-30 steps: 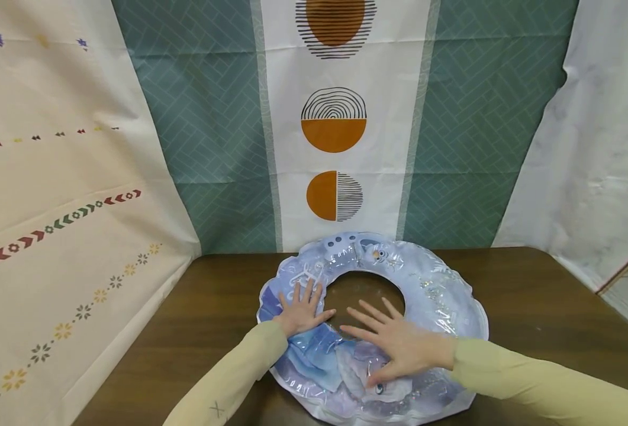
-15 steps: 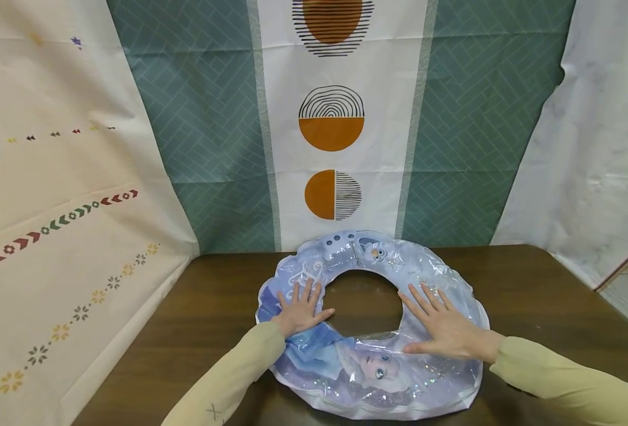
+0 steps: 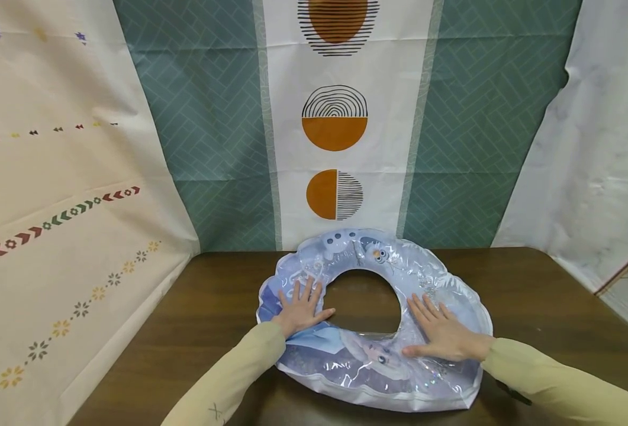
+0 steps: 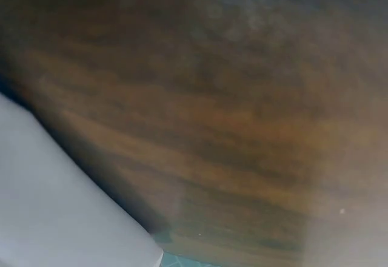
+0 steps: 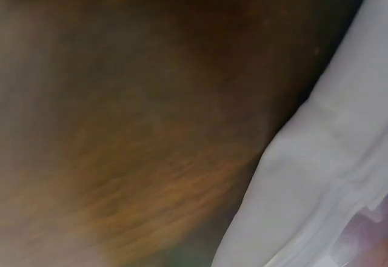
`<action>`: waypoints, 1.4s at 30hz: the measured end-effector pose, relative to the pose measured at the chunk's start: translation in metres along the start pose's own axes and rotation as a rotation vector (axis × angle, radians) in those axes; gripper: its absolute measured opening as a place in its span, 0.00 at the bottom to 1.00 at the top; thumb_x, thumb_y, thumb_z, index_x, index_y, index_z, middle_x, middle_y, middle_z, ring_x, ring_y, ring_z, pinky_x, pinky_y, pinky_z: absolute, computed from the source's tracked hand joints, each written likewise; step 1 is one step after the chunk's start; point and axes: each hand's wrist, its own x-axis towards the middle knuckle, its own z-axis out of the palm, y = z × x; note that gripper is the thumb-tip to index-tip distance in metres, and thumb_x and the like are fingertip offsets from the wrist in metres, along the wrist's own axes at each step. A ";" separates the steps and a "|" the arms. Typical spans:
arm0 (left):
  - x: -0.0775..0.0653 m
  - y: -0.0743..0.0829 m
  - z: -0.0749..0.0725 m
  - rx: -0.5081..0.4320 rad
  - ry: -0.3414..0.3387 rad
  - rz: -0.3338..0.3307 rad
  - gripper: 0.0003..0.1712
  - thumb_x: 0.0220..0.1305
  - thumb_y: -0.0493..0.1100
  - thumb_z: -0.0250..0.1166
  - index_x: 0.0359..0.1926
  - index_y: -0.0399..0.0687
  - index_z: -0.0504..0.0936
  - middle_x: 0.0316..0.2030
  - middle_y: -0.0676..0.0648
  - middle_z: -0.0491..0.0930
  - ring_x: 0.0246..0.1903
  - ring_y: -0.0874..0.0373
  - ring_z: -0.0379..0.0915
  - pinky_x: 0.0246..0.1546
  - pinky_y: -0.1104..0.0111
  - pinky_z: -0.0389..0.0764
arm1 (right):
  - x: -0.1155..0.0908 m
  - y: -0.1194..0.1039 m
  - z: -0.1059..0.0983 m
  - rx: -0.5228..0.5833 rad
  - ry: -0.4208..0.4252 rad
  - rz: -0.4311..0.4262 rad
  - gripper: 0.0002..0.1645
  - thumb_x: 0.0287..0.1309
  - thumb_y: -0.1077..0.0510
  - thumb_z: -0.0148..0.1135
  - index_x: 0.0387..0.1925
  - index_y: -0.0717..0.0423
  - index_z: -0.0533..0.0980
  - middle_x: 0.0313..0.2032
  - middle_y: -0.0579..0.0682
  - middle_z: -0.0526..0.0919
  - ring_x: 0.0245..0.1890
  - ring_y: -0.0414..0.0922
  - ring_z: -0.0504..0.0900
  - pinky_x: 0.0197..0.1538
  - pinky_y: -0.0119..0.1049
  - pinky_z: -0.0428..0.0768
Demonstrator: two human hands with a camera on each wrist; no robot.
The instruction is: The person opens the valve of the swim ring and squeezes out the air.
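Observation:
A partly inflated swim ring (image 3: 340, 242), pale blue and lilac under clear shiny plastic, lies on the brown table. Cartoon figures are printed on it: a snowman at the back and a blond one at the front. My left hand (image 3: 300, 309) presses flat on its left side, fingers spread and thumb reaching to the central hole. On the right side rests my right hand (image 3: 444, 336), palm down with fingers spread. In the left wrist view, the ring's white edge (image 4: 60, 194) fills the lower left; the right wrist view shows its white underside (image 5: 303, 182).
The dark wooden table (image 3: 527, 296) extends on both sides of the ring. Behind it hangs a green and white cloth (image 3: 212, 118) with orange circles. A cream patterned cloth (image 3: 79, 236) drapes along the left, and a pale one (image 3: 606, 148) on the right.
My right hand has moved right from over the ring's front and hole to its right side and pressed there. The ring's front edge has risen and shifted back. My left hand has stayed put.

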 end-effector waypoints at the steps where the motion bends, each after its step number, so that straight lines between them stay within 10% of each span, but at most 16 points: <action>1: 0.000 0.000 0.000 0.005 -0.002 0.001 0.50 0.57 0.75 0.37 0.71 0.50 0.44 0.69 0.42 0.37 0.64 0.37 0.31 0.47 0.33 0.37 | 0.001 0.000 -0.001 0.015 -0.020 0.008 0.62 0.46 0.28 0.55 0.65 0.71 0.49 0.64 0.67 0.49 0.63 0.65 0.44 0.56 0.62 0.43; 13: 0.002 0.000 -0.001 0.005 -0.032 0.000 0.49 0.56 0.75 0.36 0.70 0.51 0.46 0.68 0.43 0.39 0.64 0.38 0.32 0.48 0.33 0.37 | 0.009 -0.006 -0.017 0.128 -0.233 0.076 0.63 0.47 0.30 0.55 0.64 0.76 0.46 0.64 0.71 0.45 0.62 0.67 0.40 0.55 0.64 0.38; 22: 0.002 -0.001 -0.029 -0.161 -0.126 -0.003 0.53 0.53 0.78 0.38 0.70 0.50 0.46 0.68 0.40 0.39 0.64 0.36 0.29 0.48 0.33 0.33 | 0.018 -0.011 -0.019 0.040 -0.350 0.156 0.71 0.40 0.23 0.54 0.65 0.74 0.44 0.65 0.69 0.40 0.63 0.65 0.37 0.55 0.64 0.37; 30: -0.019 0.041 -0.065 -0.229 -0.112 0.067 0.53 0.51 0.79 0.40 0.70 0.54 0.46 0.68 0.40 0.37 0.65 0.40 0.29 0.52 0.37 0.38 | 0.016 -0.011 -0.019 0.038 -0.374 0.178 0.72 0.38 0.22 0.54 0.65 0.74 0.43 0.65 0.69 0.40 0.63 0.64 0.36 0.55 0.64 0.37; 42: -0.044 0.074 -0.046 0.157 -0.021 0.367 0.56 0.45 0.81 0.43 0.71 0.59 0.45 0.68 0.40 0.37 0.64 0.38 0.33 0.47 0.33 0.44 | 0.017 -0.019 -0.023 0.021 -0.364 0.193 0.70 0.39 0.23 0.55 0.65 0.73 0.45 0.66 0.67 0.41 0.64 0.64 0.39 0.55 0.64 0.40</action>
